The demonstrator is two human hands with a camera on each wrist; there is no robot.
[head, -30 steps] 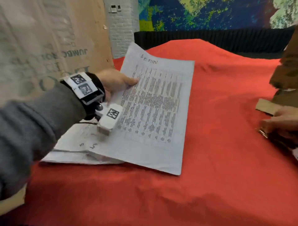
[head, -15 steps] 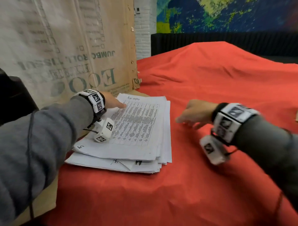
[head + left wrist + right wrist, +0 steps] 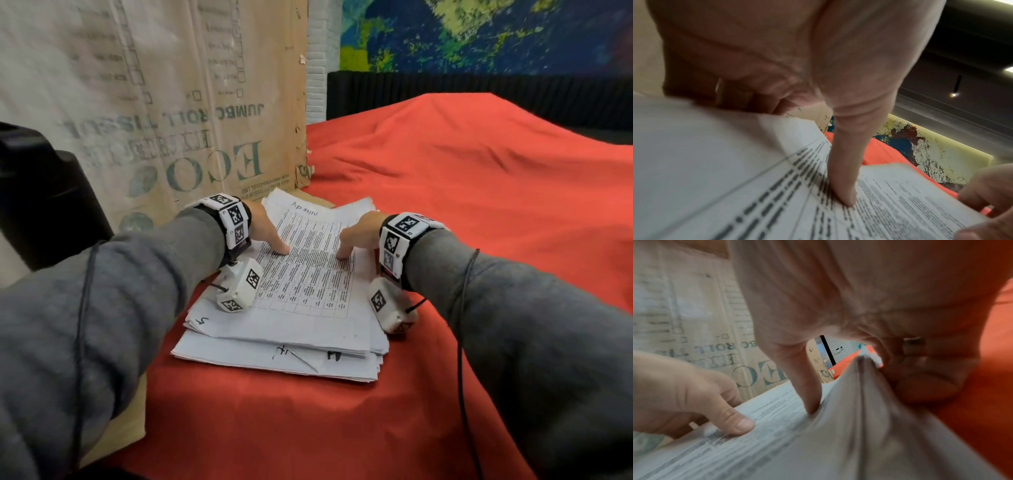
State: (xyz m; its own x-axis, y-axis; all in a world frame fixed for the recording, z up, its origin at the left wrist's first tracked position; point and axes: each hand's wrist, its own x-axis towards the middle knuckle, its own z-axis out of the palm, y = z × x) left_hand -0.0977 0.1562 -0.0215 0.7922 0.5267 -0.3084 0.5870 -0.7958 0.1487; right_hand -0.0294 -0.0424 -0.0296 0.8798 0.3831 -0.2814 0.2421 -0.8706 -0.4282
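Note:
A stack of printed and handwritten paper sheets [image 3: 308,308] lies on the red cloth [image 3: 479,205]. My left hand [image 3: 267,229] is at the stack's left edge; its thumb [image 3: 844,186] presses on the top sheet and its fingers [image 3: 740,99] curl at the paper's edge. My right hand [image 3: 363,229] is at the right edge. Its thumb [image 3: 810,395] pushes down on the top sheet and its fingers [image 3: 925,379] curl under the side, so the paper [image 3: 859,418] bulges between them. Both fingertips are hidden in the head view.
A large cardboard box [image 3: 171,102] printed with "ECO" stands just behind and left of the stack. A black object [image 3: 44,192] sits at the far left. The red cloth rises into a hump at the back, before a black barrier [image 3: 479,92].
The sheet my left hand held has come down onto the stack. My right hand has moved in from the far right to grip the stack's right edge.

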